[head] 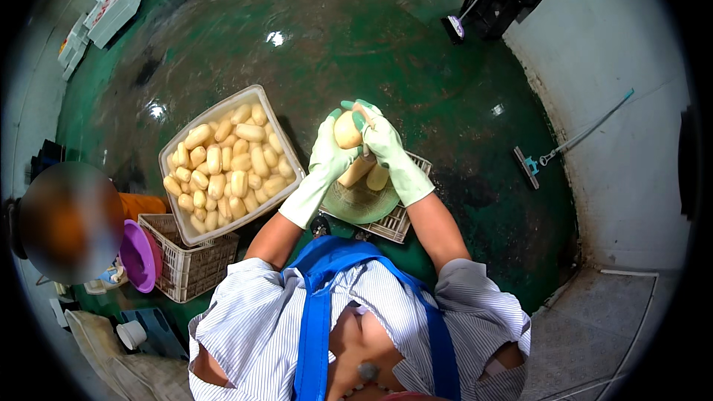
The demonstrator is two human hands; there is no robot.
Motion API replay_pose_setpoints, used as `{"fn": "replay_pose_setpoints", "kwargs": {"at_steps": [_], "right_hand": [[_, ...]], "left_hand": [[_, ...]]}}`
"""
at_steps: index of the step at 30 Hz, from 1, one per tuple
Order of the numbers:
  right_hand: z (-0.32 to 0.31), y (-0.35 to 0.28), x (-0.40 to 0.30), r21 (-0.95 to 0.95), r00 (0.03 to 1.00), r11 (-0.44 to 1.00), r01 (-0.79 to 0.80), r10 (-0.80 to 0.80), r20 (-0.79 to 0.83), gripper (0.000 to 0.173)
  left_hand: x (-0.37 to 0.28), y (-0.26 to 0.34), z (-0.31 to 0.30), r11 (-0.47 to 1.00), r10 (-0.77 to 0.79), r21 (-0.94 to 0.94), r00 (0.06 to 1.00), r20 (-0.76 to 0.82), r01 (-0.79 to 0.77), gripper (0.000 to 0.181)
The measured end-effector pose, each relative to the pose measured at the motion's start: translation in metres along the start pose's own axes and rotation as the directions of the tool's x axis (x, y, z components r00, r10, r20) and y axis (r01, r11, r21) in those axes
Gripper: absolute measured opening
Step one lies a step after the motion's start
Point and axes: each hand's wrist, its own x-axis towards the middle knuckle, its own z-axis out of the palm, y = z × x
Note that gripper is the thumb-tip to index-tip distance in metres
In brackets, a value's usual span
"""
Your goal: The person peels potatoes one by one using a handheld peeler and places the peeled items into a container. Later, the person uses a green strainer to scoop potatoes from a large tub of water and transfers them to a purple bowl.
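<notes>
My left hand, in a pale green rubber glove, holds a peeled lotus root segment from its left side. My right hand, gloved alike, is closed around a slim tool with a tan handle, against the root's right side; its working end is hidden by the fingers. Below both hands, more root pieces lie in a green woven basin, which rests on a plastic crate. To the left, a large white tub is heaped with peeled lotus root segments.
A second crate and a purple basin stand at lower left, beside a person in orange. A squeegee mop leans at the right wall. A broom and black crates are at upper right, foam boxes at upper left.
</notes>
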Motion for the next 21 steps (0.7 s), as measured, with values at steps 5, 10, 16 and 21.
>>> {"fn": "replay_pose_setpoints", "kwargs": {"at_steps": [5,10,16,21], "right_hand": [[0.005,0.032,0.014,0.192,0.985,0.981,0.018,0.016,-0.171,0.034],[0.004,0.015,0.012,0.286,0.965,0.958,-0.018,0.092,-0.246,0.035],[0.003,-0.014,-0.001,0.120,0.994,0.993,-0.014,0.000,0.112,0.031],[0.014,0.013,0.010,-0.130,0.961,0.955,0.265,-0.250,0.117,0.033]], "left_hand": [[-0.013,0.009,0.004,0.983,0.152,0.116,0.986,-0.074,-0.143,0.086],[-0.010,0.006,-0.007,0.974,0.161,-0.172,0.983,0.086,-0.145,0.091],[-0.004,0.000,-0.025,0.699,-0.100,-0.636,0.926,0.365,0.326,0.095],[0.002,0.007,-0.021,0.935,0.050,-0.355,0.984,0.171,0.014,0.100]]}}
